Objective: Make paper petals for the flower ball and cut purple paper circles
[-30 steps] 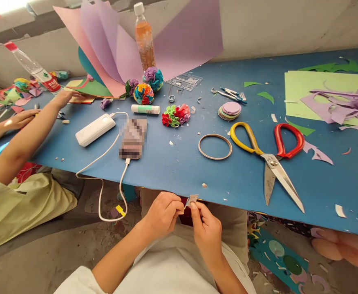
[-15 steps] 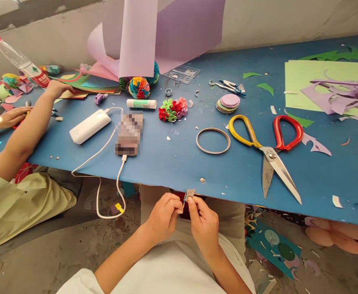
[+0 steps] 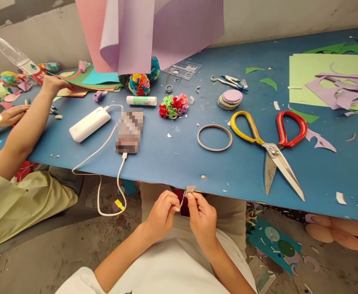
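Just off the table's front edge, my right hand (image 3: 202, 214) pinches a small greyish piece (image 3: 190, 190) between thumb and finger. A thin blue and yellowish strip (image 3: 183, 199) runs from that piece to my left hand (image 3: 163, 212), whose closed fingertips grip its lower end. Beyond my hands a tan ring (image 3: 215, 148) lies flat on the blue table (image 3: 166, 163). To its right rest large scissors (image 3: 274, 151) with yellow and red handles, blades apart. A cluster of curled paper flowers (image 3: 173, 107) sits behind.
A glue stick (image 3: 141, 101), a white power bank (image 3: 89, 124) and a blurred phone (image 3: 129, 131) joined by a cable are at centre-left. Another person's arm (image 3: 28, 130) reaches over papers on the left. Paper discs (image 3: 230, 99), compasses (image 3: 230, 82) and green sheets (image 3: 298, 77) lie at right.
My hands are slightly farther apart, with more of the strip showing between them. The other person's hand has lifted the paper stack, and the large pink and purple sheets have shifted.
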Demonstrator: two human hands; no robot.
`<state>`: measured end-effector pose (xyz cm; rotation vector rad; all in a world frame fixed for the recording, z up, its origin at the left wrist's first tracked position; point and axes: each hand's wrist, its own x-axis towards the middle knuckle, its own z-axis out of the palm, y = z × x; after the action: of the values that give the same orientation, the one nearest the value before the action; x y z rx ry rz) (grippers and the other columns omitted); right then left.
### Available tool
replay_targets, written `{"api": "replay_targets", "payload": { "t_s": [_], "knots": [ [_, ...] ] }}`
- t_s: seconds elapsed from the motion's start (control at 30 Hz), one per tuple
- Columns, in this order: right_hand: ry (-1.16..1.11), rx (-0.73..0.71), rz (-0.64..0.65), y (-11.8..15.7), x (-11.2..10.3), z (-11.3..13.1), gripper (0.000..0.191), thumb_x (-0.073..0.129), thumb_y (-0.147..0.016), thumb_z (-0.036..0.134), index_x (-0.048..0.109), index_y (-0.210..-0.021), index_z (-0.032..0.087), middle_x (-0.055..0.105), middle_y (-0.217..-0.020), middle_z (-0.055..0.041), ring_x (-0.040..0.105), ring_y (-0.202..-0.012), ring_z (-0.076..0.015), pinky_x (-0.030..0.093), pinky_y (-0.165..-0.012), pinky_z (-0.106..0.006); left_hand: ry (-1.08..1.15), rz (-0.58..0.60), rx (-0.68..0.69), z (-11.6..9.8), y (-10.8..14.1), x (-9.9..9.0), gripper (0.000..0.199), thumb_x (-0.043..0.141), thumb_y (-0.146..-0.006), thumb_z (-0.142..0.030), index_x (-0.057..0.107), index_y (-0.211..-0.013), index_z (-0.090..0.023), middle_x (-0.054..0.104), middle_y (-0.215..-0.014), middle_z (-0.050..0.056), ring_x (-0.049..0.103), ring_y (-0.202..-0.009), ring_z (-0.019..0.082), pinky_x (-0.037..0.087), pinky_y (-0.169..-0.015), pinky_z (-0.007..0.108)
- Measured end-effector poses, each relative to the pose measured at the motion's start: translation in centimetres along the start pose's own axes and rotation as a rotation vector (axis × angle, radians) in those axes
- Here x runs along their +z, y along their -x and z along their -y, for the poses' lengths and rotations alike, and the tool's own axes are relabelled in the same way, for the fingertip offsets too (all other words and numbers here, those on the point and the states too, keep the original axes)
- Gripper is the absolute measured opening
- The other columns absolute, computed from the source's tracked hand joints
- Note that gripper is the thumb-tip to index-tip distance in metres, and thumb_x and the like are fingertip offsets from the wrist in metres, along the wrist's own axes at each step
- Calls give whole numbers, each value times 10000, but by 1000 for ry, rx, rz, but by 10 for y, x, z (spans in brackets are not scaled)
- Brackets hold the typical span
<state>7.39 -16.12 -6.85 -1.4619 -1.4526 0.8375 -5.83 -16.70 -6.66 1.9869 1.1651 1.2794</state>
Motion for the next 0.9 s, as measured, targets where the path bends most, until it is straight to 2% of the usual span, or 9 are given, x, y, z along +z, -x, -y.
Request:
{"api": "replay_targets", "payload": {
  "t_s": [0.33,0.6,0.77,0.9],
  "knots": [
    [-11,-13,32,-1,-1,0,301,429,-943,344,577,-742,176,326,-499,71,287,-434,-64,257,-407,-190,77,63,-55,2,9,-2,167,335,-994,-170,433,-861,-192,474,-777,6,453,-721,113,404,-649,219],
    [27,-43,64,0,-2,-2,302,400,-962,342,572,-772,182,330,-513,72,291,-433,-67,264,-410,-194,92,79,-112,3,18,-6,160,331,-997,-198,425,-868,-196,468,-782,6,459,-720,116,410,-660,228],
    [87,-172,123,4,-27,6,242,442,-933,263,505,-708,196,410,-525,69,354,-446,-59,306,-447,-174,162,-4,-183,-2,22,-5,120,328,-994,-189,438,-947,-196,530,-875,39,523,-834,126,451,-728,242],
    [147,-279,122,-6,-57,18,271,410,-917,248,432,-650,209,385,-512,66,344,-441,-64,296,-451,-186,228,-125,-261,-8,19,1,84,403,-974,-236,452,-912,-207,593,-877,31,578,-786,115,480,-672,219]
  ]
}}
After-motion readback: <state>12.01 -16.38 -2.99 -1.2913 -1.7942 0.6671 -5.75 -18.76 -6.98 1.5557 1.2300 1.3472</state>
